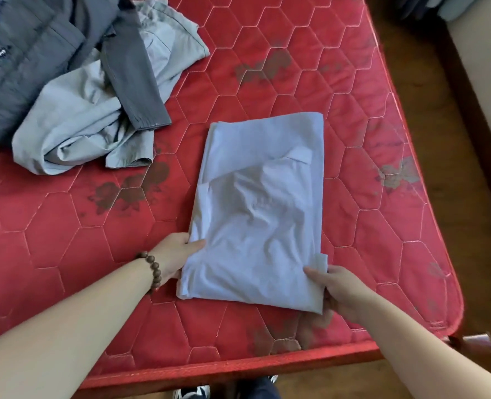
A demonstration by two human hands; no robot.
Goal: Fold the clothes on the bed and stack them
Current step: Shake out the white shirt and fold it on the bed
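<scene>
Hands: both grip the near end of the folded garment. The left hand (173, 256) sits at its lower left edge, thumb on top of the cloth and fingers tucked under; the right hand (335, 292) pinches the lower right corner the same way, thumb over, fingers beneath.
Mattress: red quilted mattress (267, 67) with a hexagon stitch pattern and faded dark flower prints fills most of the frame, its piped edge running along the bottom and right.
Unfolded pile: in the upper left of the frame, a dark grey jacket (31, 53) lies crumpled, one sleeve trailing down across light grey trousers (74, 125) bunched beneath and beside it.
Folded garment: white shirt (261, 214), folded into a long rectangle, lies flat in the centre of the frame, well apart from the pile, with a wrinkled patch in its middle and a flap folded over near the upper half.
Floor: brown wooden floor (440, 125) shows down the right side.
Bracelet: string of brown wooden beads (153, 270) circles the left wrist.
Shoes: toes just visible at the bottom edge, below the mattress.
</scene>
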